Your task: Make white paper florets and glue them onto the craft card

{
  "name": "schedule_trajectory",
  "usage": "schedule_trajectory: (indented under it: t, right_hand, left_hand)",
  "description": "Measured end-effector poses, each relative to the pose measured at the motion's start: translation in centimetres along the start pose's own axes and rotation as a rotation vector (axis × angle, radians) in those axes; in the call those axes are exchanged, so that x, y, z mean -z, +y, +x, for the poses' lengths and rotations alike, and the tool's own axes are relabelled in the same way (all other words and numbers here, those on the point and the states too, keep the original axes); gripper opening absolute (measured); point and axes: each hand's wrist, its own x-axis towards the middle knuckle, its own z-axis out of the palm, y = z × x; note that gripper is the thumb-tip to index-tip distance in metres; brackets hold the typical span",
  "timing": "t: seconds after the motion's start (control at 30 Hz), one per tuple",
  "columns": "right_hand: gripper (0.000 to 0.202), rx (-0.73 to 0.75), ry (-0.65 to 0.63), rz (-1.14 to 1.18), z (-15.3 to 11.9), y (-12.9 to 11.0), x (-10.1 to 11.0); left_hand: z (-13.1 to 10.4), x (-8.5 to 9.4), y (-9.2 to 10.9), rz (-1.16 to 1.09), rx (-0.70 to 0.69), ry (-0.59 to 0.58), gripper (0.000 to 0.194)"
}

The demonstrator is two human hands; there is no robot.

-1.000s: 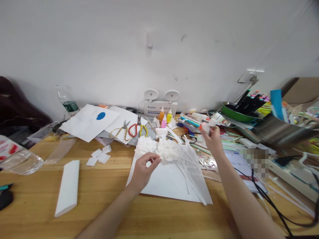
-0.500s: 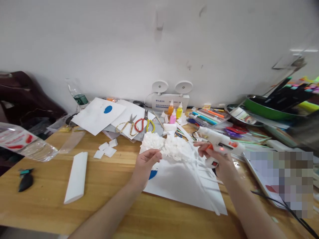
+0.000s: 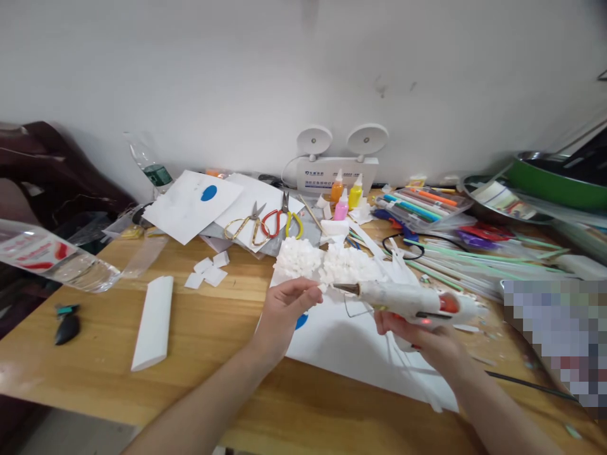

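My right hand (image 3: 422, 335) is wrapped round the grip of a white hot glue gun (image 3: 398, 300) with a small red light glowing on its side. Its metal nozzle points left, right at the fingertips of my left hand (image 3: 287, 313). Those fingers pinch a small white piece of paper (image 3: 323, 288), mostly covered by thumb and forefinger. Behind the hands, clusters of crumpled white paper (image 3: 296, 259) lie on a white sheet (image 3: 332, 347). Part of a blue spot (image 3: 301, 321) on the sheet shows beside my left hand.
Scissors (image 3: 246, 227) and pliers (image 3: 283, 221) lie at the back. Left are paper squares (image 3: 213, 276), a folded white paper (image 3: 154, 322) and a plastic bottle (image 3: 57, 256). Small paint bottles (image 3: 341, 206) stand by the wall. Sticks (image 3: 474, 256) and a tray (image 3: 509, 309) fill the right.
The glue gun has swung left and down, bringing its nozzle to my left fingertips. My left hand keeps its pinch. The view has shifted slightly.
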Motion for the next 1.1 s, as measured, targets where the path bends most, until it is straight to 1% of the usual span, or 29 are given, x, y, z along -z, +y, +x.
schedule_trajectory:
  t: [0.1, 0.23, 0.4, 0.53, 0.63, 0.87, 1.0, 1.1]
  right_hand:
    - [0.027, 0.001, -0.015, -0.015, 0.0, -0.1, -0.1]
    - [0.028, -0.008, -0.049, -0.011, -0.1, 0.9, -0.1]
    - [0.025, 0.011, -0.057, 0.008, -0.1, 1.7, 0.1]
    - [0.024, -0.034, -0.075, -0.010, 0.0, 1.5, 0.1]
    - [0.025, -0.051, -0.063, -0.029, -0.1, 1.2, 0.1]
    - [0.026, 0.002, -0.048, -0.009, -0.1, 1.1, 0.0]
    - [0.026, -0.029, -0.027, -0.009, -0.1, 0.9, 0.0]
    - [0.026, -0.020, -0.031, -0.003, -0.1, 1.0, 0.0]
  left_hand:
    - [0.0, 0.1, -0.2, 0.003, -0.010, -0.016, 0.015]
    - [0.0, 0.2, -0.4, -0.010, -0.012, -0.025, 0.015]
    - [0.0, 0.4, -0.7, -0.006, -0.024, -0.048, 0.014]
    - [0.1, 0.4, -0.9, -0.013, -0.020, -0.041, 0.016]
    - [0.1, 0.4, -0.9, -0.008, -0.023, -0.043, 0.017]
    - [0.1, 0.2, -0.6, 0.002, -0.073, -0.074, 0.014]
    - [0.1, 0.2, -0.6, -0.005, -0.100, -0.091, 0.011]
    - [0.1, 0.2, -0.7, -0.013, -0.118, -0.113, 0.009]
